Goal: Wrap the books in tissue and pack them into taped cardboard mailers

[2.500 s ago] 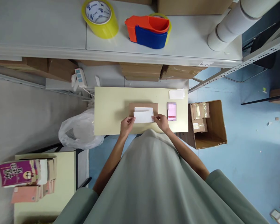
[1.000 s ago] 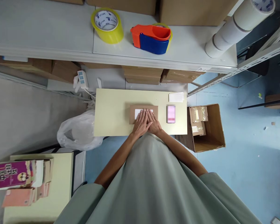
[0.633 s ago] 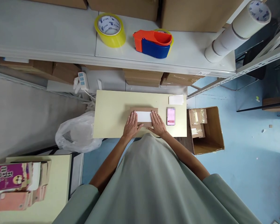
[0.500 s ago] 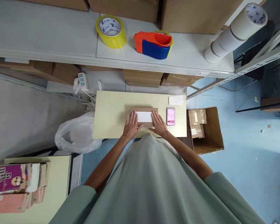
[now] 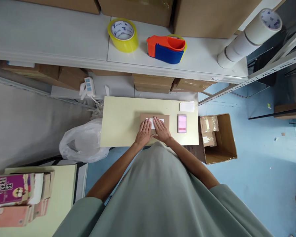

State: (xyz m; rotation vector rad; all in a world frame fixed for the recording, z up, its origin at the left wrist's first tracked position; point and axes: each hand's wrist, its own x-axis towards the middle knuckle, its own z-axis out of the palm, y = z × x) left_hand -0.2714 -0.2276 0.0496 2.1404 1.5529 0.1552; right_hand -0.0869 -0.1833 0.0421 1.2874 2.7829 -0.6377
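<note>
Head view. The small cardboard box (image 5: 155,116) lies flat on the desk (image 5: 120,121), nearer the front edge than the rear edge, with its long side roughly parallel to both. A white label (image 5: 152,125) lies on its top face. The left hand (image 5: 143,133) and the right hand (image 5: 162,132) rest palm down over the label and box, side by side. The fingers of both are extended and close together, laid flat on the surface rather than closed around it.

Clearances: the desk surface extends farther to the left of the box than to the right. On the right, a smartphone (image 5: 182,123) lies between the box and the right edge, apart from both. White paper slips (image 5: 186,106) lie at the rear right corner. The front edge is near the person's shirt (image 5: 158,184). The shelf (image 5: 64,42) spans the area beyond the rear edge.

Containers: an open carton (image 5: 227,151) stands beside the right edge; taped parcels (image 5: 210,124) occupy its left portion. A translucent plastic bag (image 5: 84,141) sits beside the left edge; its contents cannot be determined. The shelf carries a yellow tape roll (image 5: 124,34), a red-and-blue tape dispenser (image 5: 165,49), stacked white rolls (image 5: 249,39) and larger cardboard cartons (image 5: 202,18).
</note>
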